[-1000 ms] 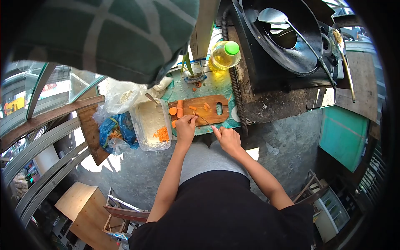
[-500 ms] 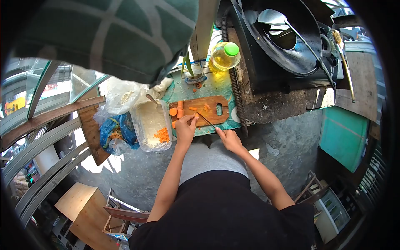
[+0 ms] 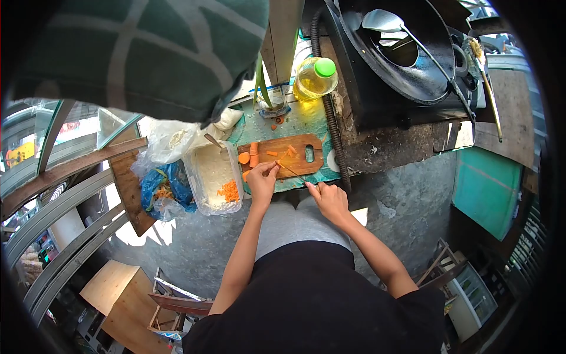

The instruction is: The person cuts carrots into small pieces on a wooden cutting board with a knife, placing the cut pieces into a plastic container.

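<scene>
A wooden cutting board (image 3: 306, 144) lies on a green-topped counter, with carrot pieces (image 3: 250, 156) on its left part. My left hand (image 3: 262, 179) pinches a small carrot piece at the board's near edge. My right hand (image 3: 328, 198) grips the handle of a knife (image 3: 290, 171); its blade angles up and left toward my left fingers. A few cut orange bits (image 3: 290, 151) lie in the middle of the board.
A clear tub (image 3: 213, 177) holding white food and diced carrot stands left of the board. A blue bag (image 3: 160, 187) of peelings lies further left. An oil bottle (image 3: 315, 76), a black wok (image 3: 407, 53) with a ladle and a hose (image 3: 328, 118) sit behind.
The knife rose off the board half a second ago and has come back down near my left fingers. My right hand shifted slightly. The left hand stayed in place on the carrot.
</scene>
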Motion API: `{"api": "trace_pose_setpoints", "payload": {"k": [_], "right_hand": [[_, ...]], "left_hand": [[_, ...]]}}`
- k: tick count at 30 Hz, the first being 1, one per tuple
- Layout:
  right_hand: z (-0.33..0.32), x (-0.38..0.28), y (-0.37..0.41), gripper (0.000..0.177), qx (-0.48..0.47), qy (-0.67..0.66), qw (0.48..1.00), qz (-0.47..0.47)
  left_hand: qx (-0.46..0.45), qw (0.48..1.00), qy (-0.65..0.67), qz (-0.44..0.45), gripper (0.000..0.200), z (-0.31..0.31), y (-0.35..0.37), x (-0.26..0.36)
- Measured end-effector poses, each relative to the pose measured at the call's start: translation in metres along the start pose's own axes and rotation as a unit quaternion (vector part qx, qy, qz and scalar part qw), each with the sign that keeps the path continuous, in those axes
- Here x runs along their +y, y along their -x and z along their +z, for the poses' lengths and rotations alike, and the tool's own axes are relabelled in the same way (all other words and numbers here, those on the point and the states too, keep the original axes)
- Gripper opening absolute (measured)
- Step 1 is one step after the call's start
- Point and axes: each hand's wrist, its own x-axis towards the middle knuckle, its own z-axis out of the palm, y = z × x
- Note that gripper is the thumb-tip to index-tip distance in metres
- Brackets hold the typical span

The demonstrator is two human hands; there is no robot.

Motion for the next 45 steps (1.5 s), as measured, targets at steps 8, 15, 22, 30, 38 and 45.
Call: {"api": "trace_pose_setpoints", "payload": {"k": [8,15,22,30,38,45], "right_hand": [[0.002,-0.005,-0.015,0.056,0.026,0.025,0.999,-0.038],[-0.004,-0.001,-0.025,0.057,0.019,0.057,0.997,-0.056],[-0.014,0.004,-0.038,0.063,-0.047,0.042,0.996,-0.057],[0.001,0.014,-0.036,0.063,-0.068,0.007,0.997,-0.018],[0.014,0.026,-0.015,0.066,-0.152,-0.151,0.968,0.129],[-0.005,0.015,-0.001,0.065,-0.095,-0.11,0.983,0.112]], "left_hand": [[-0.003,0.999,-0.025,0.019,0.016,0.001,-0.003,-0.004],[-0.005,0.999,-0.02,0.038,0.017,0.0,-0.004,-0.005],[-0.039,0.999,-0.009,-0.011,0.017,-0.006,-0.007,0.005],[-0.032,0.999,-0.029,0.028,0.016,-0.006,-0.006,0.007],[-0.072,0.997,-0.034,0.014,0.021,-0.012,-0.004,0.003],[-0.08,0.984,-0.09,0.131,0.017,-0.013,0.012,-0.015]]}}
